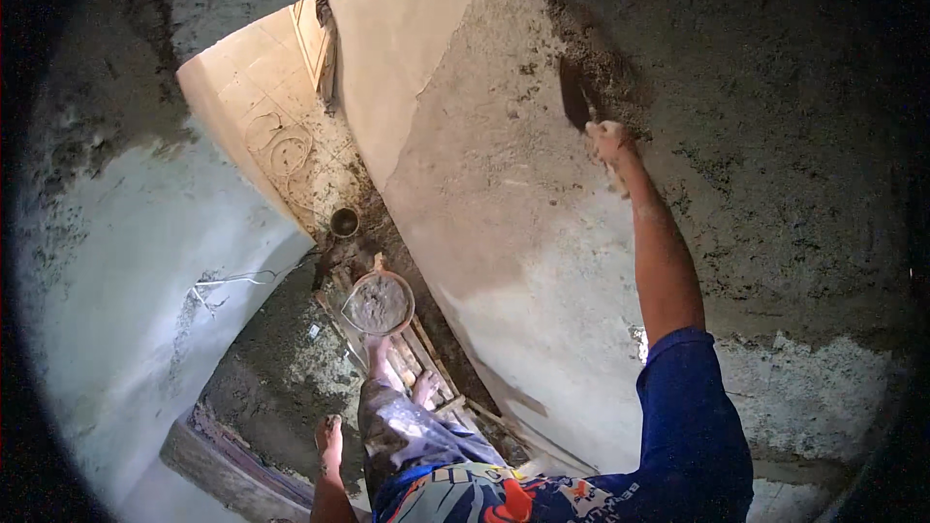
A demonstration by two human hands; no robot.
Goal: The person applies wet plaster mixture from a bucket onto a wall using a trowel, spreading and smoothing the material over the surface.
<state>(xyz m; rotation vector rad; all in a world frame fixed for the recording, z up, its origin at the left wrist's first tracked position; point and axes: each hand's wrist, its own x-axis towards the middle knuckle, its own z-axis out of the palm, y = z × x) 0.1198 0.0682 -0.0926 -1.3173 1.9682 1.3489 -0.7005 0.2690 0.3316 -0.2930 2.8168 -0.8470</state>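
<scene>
My right hand (610, 143), arm stretched up and out, is closed on the handle of a trowel (573, 97). Its dark blade lies against the wall at the edge between smooth grey plaster (484, 136) and rough wet mortar (601, 63). Low on the left, my left hand (330, 438) hangs by my side, its fingers loosely bent with nothing visible in them. In front of my feet, a round bucket (380, 304) filled with grey mortar stands on the wooden planks (417, 353) where I stand barefoot.
Past the bucket, a small dark bowl (344, 223) sits on the dirty floor. Farther off are a coiled cable (289, 157) and a wooden frame (312, 44) by the wall. A pale wall on the left has wires (228, 281) sticking out. A ledge (223, 470) runs at lower left.
</scene>
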